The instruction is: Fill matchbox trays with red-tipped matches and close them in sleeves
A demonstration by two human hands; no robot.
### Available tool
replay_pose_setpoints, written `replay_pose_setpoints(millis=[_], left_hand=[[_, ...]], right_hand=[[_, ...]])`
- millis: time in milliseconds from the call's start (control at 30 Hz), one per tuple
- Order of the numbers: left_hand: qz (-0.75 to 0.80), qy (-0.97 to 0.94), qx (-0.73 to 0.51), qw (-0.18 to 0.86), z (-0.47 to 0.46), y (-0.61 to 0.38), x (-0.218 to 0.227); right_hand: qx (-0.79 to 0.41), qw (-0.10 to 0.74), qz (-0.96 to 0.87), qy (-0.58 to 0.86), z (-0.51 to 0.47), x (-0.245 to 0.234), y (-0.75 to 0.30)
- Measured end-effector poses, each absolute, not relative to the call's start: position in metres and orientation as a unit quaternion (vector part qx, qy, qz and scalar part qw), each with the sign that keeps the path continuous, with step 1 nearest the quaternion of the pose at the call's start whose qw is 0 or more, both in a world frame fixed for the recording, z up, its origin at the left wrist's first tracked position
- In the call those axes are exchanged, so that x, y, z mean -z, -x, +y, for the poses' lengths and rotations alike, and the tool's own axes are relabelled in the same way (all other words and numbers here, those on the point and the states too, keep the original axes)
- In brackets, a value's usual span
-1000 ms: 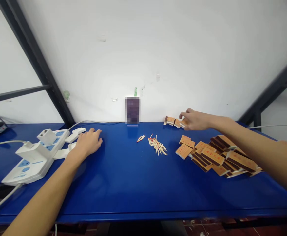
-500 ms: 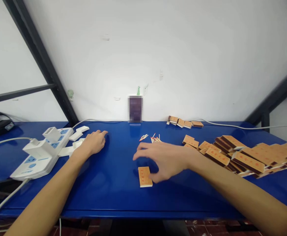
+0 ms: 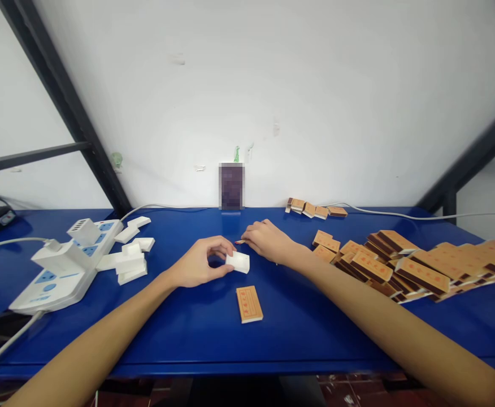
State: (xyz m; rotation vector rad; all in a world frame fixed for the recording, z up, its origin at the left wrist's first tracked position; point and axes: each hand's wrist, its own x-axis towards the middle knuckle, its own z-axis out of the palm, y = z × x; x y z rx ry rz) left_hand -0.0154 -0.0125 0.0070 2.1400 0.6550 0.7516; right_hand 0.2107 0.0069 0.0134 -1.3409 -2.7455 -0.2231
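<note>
My left hand pinches a small white matchbox tray between thumb and fingers, near the middle of the blue table. Just to its right, my right hand is closed on matches; their red heads poke out to the left of the fingertips. How many it grips I cannot tell, and the hand covers the spot where loose matches lay. An orange matchbox lies flat in front of the tray, untouched by either hand.
White matchbox trays lie at left beside a white power strip with plugs and cables. Many orange matchboxes are heaped at right. A short row of sleeves and a dark pixelated rectangle are by the wall.
My left hand has come right from the table's left side and now holds a white tray. My right hand has moved back from the orange matchbox and closed on matches.
</note>
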Motion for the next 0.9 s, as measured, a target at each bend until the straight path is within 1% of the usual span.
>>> replay_pose_setpoints(millis=[100,200,333,400,500,600,667,733,800,900], left_hand=[[0.250,-0.880,-0.238,0.327,-0.011,0.019,-0.008],[0.234,-0.910,-0.212,0.269,-0.013,0.019,-0.012],[0.210,-0.920,-0.216,0.250,-0.019,0.014,-0.012],[0.189,-0.920,-0.240,0.245,-0.021,0.014,-0.011],[0.156,-0.920,-0.287,0.216,-0.020,0.016,-0.010],[0.208,-0.919,-0.303,0.143,-0.013,0.018,-0.006],[0.259,-0.920,-0.278,0.094,-0.007,0.019,-0.003],[0.276,-0.931,-0.228,0.068,-0.003,0.018,-0.001],[0.277,-0.942,-0.179,0.059,-0.001,0.017,0.000],[0.278,-0.948,-0.142,0.054,-0.001,0.016,-0.002]], right_hand=[[0.082,0.045,-0.894,0.438,-0.005,-0.013,-0.207],[0.070,0.049,-0.894,0.441,-0.017,-0.009,-0.205],[0.047,0.058,-0.896,0.438,-0.026,-0.006,-0.204],[0.037,0.082,-0.898,0.432,-0.026,-0.006,-0.208],[0.036,0.151,-0.884,0.440,-0.026,-0.010,-0.224],[0.017,0.199,-0.864,0.462,-0.027,-0.015,-0.239],[0.020,0.192,-0.868,0.458,-0.030,-0.016,-0.244],[0.030,0.170,-0.881,0.441,-0.032,-0.014,-0.242],[0.034,0.153,-0.893,0.422,-0.034,-0.010,-0.237],[0.031,0.141,-0.899,0.414,-0.035,-0.004,-0.228]])
